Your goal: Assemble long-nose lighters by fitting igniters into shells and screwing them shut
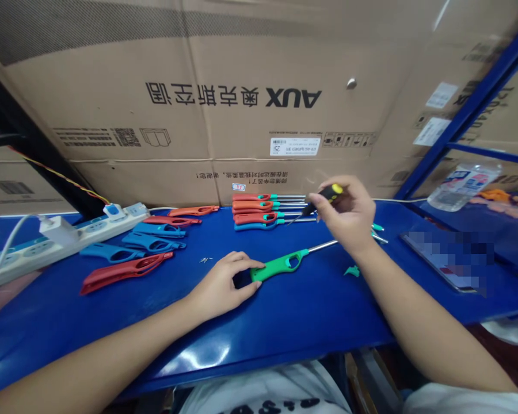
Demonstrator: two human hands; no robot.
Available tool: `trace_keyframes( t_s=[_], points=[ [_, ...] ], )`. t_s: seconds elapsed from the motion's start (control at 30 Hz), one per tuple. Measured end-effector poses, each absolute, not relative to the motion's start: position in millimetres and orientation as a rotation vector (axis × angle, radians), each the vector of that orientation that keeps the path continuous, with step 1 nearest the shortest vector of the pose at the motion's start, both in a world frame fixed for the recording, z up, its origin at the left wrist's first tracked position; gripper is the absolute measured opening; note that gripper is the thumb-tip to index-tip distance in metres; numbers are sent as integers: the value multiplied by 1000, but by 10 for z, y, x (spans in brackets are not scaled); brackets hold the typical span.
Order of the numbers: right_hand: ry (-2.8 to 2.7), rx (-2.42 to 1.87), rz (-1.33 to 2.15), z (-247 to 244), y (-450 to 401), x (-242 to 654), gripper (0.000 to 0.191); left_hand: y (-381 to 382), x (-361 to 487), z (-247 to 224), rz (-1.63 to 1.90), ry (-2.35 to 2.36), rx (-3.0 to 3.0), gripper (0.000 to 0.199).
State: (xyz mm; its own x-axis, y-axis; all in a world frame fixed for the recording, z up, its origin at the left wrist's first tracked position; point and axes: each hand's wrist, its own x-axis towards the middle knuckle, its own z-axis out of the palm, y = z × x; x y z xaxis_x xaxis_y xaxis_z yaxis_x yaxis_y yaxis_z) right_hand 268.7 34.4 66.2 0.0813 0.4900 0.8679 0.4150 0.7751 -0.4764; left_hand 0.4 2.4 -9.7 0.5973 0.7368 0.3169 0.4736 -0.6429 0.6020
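A green long-necked lighter (278,267) lies on the blue table, its metal tube pointing right. My left hand (229,283) grips the handle's left end between thumb and fingers. Raised above the tube, my right hand (347,210) is closed round a black and yellow screwdriver (328,195), whose thin shaft points down and left. Several lighters (254,211) with red, orange and blue handles are lined up behind. A few small screws (205,260) lie left of my left hand. A small teal part (351,271) is on the table below my right hand.
Red, blue and orange handle shells (127,270) lie at left, before a white power strip (34,247). A flat, partly blurred device (444,259) lies at right. Behind the table stands a large cardboard box (224,126). A plastic bottle (464,185) lies tilted at far right.
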Motion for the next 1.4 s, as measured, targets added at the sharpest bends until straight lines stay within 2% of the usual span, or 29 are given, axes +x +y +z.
trace_keyframes(
  t_s=[0.1,0.2,0.63,0.93,1.27,1.4],
  points=[
    [-1548,-966,-349,660,511,3043,21,33,-5,-83,758,964,2370,29],
    [-1663,-1187,-491,645,637,3332,20,40,-18,-74,743,967,2365,29],
    [-1791,-1498,-366,536,794,3537,29,38,-69,-67,728,956,2418,30],
    [-1831,-1543,-352,541,786,3571,26,6,-67,-16,692,970,2522,30],
    [-2074,-1621,-191,392,901,3707,9,20,-44,-68,726,943,2529,24],
    [-2211,-1784,-85,305,953,3744,16,19,-34,-85,739,924,2527,32]
  ],
)
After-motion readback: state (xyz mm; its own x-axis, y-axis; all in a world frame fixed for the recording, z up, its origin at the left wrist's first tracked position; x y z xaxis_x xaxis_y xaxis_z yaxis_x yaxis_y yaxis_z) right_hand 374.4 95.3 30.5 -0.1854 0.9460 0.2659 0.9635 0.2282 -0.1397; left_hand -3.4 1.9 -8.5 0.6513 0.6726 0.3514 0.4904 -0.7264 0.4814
